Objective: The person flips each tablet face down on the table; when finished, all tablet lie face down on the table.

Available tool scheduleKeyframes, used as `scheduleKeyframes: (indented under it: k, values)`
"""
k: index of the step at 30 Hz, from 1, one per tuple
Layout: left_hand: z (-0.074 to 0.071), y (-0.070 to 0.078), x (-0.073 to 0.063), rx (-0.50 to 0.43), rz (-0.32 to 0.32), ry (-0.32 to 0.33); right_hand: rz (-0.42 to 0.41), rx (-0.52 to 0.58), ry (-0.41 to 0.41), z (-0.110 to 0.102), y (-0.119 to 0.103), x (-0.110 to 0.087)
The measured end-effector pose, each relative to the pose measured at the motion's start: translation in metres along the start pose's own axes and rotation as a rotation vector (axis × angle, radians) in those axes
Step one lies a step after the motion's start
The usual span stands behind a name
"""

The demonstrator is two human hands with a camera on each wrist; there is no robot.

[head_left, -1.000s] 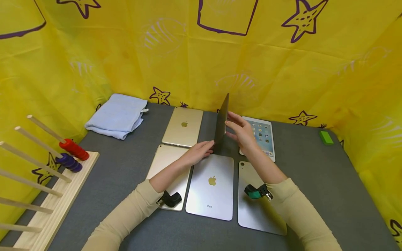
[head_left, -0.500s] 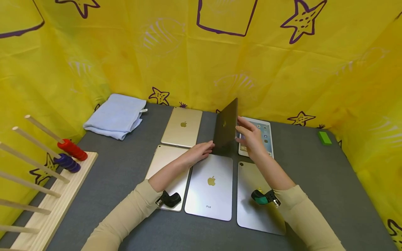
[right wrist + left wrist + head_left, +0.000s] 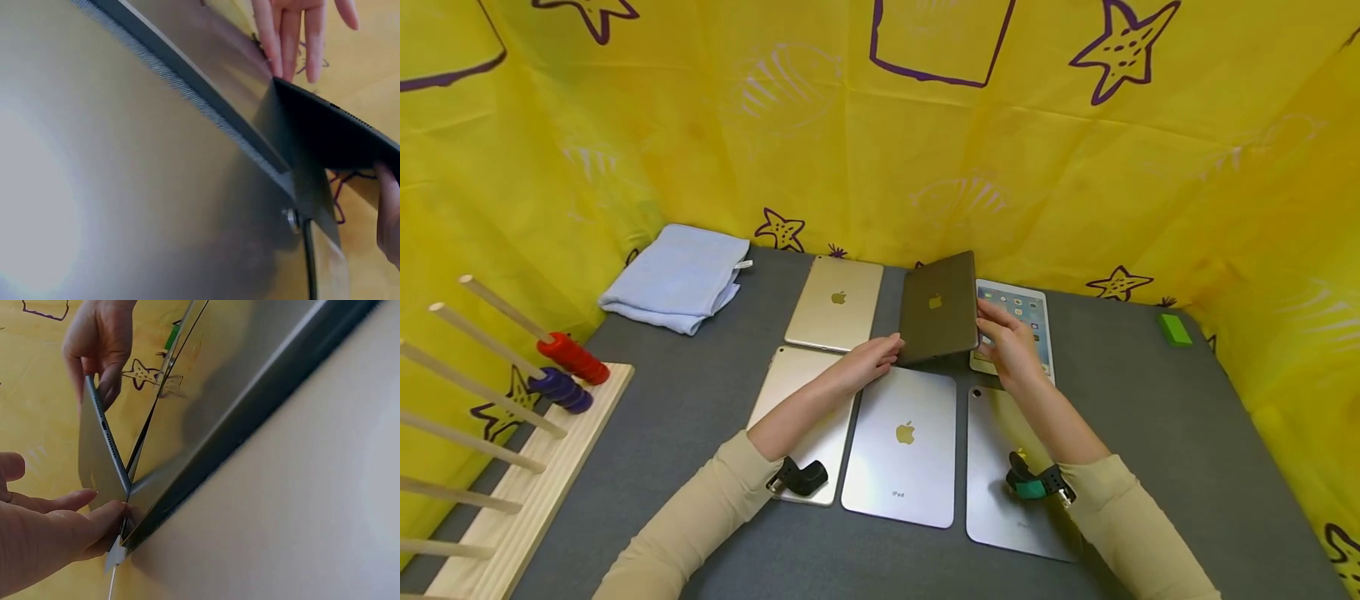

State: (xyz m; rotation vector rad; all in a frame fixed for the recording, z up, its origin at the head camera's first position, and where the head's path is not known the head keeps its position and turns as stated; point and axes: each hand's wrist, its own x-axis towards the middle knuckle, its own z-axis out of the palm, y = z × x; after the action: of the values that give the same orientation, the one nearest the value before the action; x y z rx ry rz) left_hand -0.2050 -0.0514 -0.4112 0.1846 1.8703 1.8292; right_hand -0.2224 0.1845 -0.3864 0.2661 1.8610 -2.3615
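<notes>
A dark grey tablet (image 3: 928,321) stands tilted in the middle of the back row, its back with the logo facing up and its right side raised off the table. My right hand (image 3: 1013,348) pinches its right edge between thumb and fingers. At its lower left corner rest the fingertips of my left hand (image 3: 867,363), with fingers straight in the right wrist view. The left wrist view has the tablet (image 3: 100,447) edge-on between both hands. Directly in front lies a silver tablet (image 3: 898,467), back up. A white tablet (image 3: 1037,333) with a lit screen is partly behind my right hand.
Gold tablets (image 3: 835,304) lie face down to the left, and a grey tablet (image 3: 1000,517) lies front right under my right forearm. A folded blue cloth (image 3: 677,271) sits back left. A wooden peg rack (image 3: 561,475) stands left, a green block (image 3: 1174,330) far right.
The dark tablet has gone from nearly upright to a lower tilt, its raised side coming down to the right. My right hand moved right and down with it; my left hand stayed at the left edge.
</notes>
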Motion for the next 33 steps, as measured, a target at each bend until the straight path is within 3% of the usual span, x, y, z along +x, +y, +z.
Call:
scheduleKeyframes:
  k: [12, 33]
  values:
    - [-0.010, 0.000, -0.008, 0.064, 0.043, 0.037, 0.094, -0.119, 0.076, 0.002, 0.023, 0.006]
    - [-0.012, -0.004, -0.014, 0.156, 0.046, 0.097, 0.139, -0.144, -0.038, 0.005, 0.028, 0.007]
